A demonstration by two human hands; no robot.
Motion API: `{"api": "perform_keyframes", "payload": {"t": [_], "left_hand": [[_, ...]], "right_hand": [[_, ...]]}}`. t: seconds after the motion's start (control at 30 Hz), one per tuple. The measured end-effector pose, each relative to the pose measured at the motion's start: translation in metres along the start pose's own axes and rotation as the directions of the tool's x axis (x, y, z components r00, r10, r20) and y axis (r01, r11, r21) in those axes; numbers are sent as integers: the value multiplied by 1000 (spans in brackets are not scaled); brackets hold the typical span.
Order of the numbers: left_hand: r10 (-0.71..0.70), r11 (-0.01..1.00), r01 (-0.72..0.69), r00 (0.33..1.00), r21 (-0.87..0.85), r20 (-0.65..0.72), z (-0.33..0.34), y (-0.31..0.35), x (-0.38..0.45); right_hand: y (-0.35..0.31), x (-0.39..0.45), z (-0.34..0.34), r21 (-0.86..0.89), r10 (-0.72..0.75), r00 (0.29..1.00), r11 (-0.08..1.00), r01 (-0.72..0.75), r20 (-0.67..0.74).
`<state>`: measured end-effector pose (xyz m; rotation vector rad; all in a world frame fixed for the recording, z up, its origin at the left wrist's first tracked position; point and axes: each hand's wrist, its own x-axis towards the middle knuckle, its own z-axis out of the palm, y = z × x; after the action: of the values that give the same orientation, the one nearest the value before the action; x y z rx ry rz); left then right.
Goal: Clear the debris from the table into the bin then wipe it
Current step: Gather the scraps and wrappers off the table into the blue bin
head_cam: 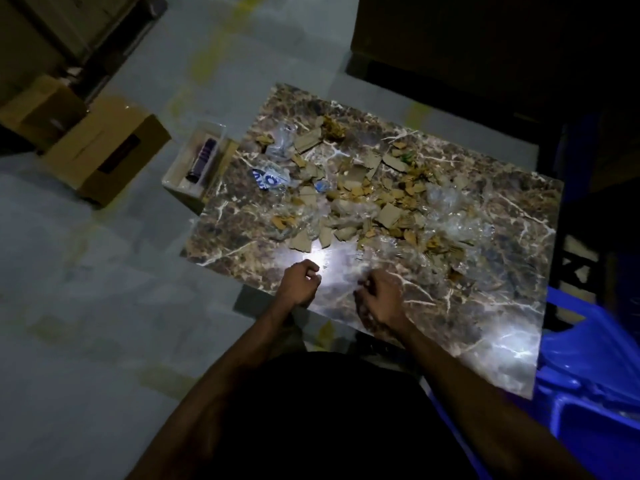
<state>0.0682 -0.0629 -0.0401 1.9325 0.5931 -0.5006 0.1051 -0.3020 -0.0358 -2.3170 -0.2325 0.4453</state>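
Marble table, debris beyond curled fingers, untouched

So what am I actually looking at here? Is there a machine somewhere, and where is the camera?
There is no machine. A person wears a wide-angle camera on the head, so you look down along both bare arms. The left hand is curled into a loose fist at the near edge of a marble-patterned table. The right hand hovers beside it with bent fingers. The picture is too dim to tell if either holds anything. Spread across the table's middle is the debris: torn cardboard pieces and crumpled clear plastic wrap. On the floor past the table's left edge sits an open box, perhaps the bin. A larger cardboard box lies further left, and something blue and plastic stands on the right.
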Motion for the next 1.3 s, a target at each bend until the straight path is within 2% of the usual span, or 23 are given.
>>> {"api": "perform_keyframes", "payload": {"t": [0.1,0.17,0.23,0.3,0.37,0.47,0.53,0.57,0.6,0.63,0.7,0.73,0.77,0.83,0.9,1.03,1.1,1.2,1.3], "left_hand": [[65,988,-60,997,145,-33,-41,-2,-4],[89,972,-74,994,222,-58,-70,-14,-2],[112,944,-86,992,318,-63,-98,-29,5],[111,905,-80,993,417,-51,-126,-38,14],[114,871,-80,993,485,-40,-145,-41,20],[166,786,-125,986,605,-11,-161,-39,25],[189,734,-156,982,661,21,-166,-36,31],[184,704,-166,982,690,49,-167,-34,35],[167,676,-171,983,717,77,-168,-33,38],[147,652,-169,985,739,95,-168,-32,41],[107,623,-152,988,767,109,-169,-33,47],[91,618,-140,990,774,107,-170,-34,48],[82,616,-131,991,777,102,-171,-36,47],[74,616,-120,993,778,94,-176,-39,41],[81,640,-134,991,757,107,-181,-47,34],[131,665,-162,986,729,100,-189,-56,32],[135,671,-163,986,724,97,-189,-52,34],[135,698,-139,989,703,62,-195,-39,41],[183,680,-176,981,712,67,-215,-24,62]], "right_hand": [[-35,-11,36,-25,-127,950,990,140,285],[-51,7,54,-58,-169,924,978,201,344],[-66,33,65,-82,-158,928,977,196,337],[-75,61,70,-71,-99,954,990,124,282],[-78,86,69,-48,2,987,999,6,160],[-93,95,63,-17,122,992,992,-123,-32],[-110,82,68,-89,69,988,993,-82,-140],[-119,71,74,-162,-5,987,986,-21,-161],[-129,59,82,-228,-89,989,972,60,-119],[-138,50,91,-297,-186,982,939,174,-12],[-145,48,114,-424,-378,889,782,456,259],[-148,53,124,-454,-423,837,706,544,346],[-150,61,131,-463,-422,813,673,577,400],[-152,79,137,-461,-341,825,703,542,451],[-145,90,132,-489,-259,852,726,483,456],[-121,101,98,-529,-145,919,780,334,367],[-124,98,89,-560,-128,935,771,304,332],[-158,100,95,-578,-230,938,741,342,261],[-199,124,122,-501,-337,887,735,458,316]]}}
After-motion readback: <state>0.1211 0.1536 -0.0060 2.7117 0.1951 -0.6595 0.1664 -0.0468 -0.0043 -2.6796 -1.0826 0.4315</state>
